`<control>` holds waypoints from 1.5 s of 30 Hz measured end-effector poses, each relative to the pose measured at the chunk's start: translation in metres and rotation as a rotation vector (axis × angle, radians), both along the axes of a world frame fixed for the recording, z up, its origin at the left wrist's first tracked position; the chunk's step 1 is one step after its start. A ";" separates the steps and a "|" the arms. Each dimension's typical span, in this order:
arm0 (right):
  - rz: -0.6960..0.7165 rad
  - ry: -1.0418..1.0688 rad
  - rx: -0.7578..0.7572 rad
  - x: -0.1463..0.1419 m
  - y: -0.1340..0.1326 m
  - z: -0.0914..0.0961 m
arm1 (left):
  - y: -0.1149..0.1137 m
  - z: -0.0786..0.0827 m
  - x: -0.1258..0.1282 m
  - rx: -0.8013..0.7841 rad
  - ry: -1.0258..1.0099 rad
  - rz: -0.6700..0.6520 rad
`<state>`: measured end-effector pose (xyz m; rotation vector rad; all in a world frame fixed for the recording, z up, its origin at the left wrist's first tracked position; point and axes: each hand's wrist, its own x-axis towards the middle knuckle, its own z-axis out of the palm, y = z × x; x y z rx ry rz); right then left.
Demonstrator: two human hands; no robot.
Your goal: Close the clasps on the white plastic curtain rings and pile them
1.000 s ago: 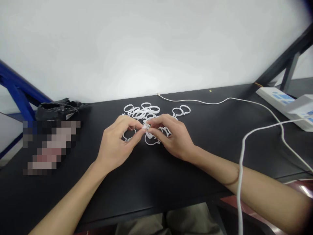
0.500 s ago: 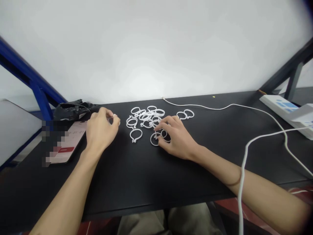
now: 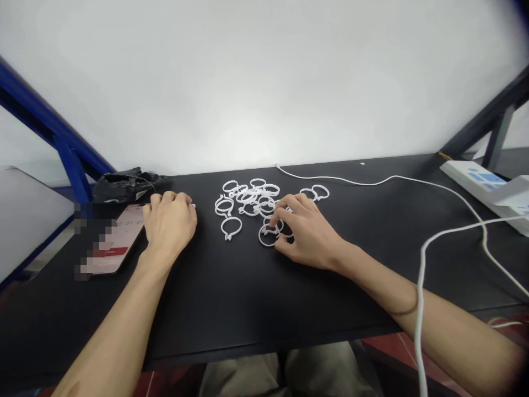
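A loose cluster of white plastic rings with small clasps [image 3: 247, 196] lies on the black table [image 3: 215, 298]. My left hand [image 3: 170, 223] is left of them beside the phone, its back up and fingers curled under. A small white piece [image 3: 193, 205] peeks out at its fingertips; the rest of it is hidden. My right hand [image 3: 303, 231] hovers low over the cluster's right front, thumb and forefinger apart around a few overlapping rings [image 3: 268, 242]. Whether the fingertips touch them I cannot tell. One separate ring [image 3: 231, 226] lies between my hands.
A phone [image 3: 119, 237] with a timer and a crumpled black plastic bag [image 3: 124, 184] are at the left. Two rings [image 3: 320, 192] lie beyond my right hand. A white cable [image 3: 351, 182] runs rightward; another cable [image 3: 421, 286] crosses my right forearm. A white box [image 3: 475, 176] sits at right.
My left hand has turned further palm-down and moved slightly left, hiding most of its fingertips. My right hand has shifted slightly right, and the rings under it have moved a little right.
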<state>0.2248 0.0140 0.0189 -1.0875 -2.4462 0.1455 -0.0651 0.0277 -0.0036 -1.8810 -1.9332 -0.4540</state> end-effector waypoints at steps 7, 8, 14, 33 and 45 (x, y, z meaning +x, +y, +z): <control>0.004 0.018 0.089 0.001 0.004 -0.004 | -0.005 0.016 0.036 0.024 -0.249 -0.284; -0.003 0.031 0.107 0.001 0.004 -0.004 | -0.007 0.017 0.042 0.013 -0.279 -0.352; -0.027 0.160 0.169 0.000 0.003 -0.001 | -0.023 0.019 0.068 -0.077 -0.365 -0.608; 0.183 0.482 0.078 -0.007 -0.011 0.004 | -0.032 0.018 0.094 -0.155 -0.460 -0.790; 0.206 0.338 0.169 -0.002 -0.001 -0.003 | -0.030 0.013 0.087 -0.103 -0.351 -0.679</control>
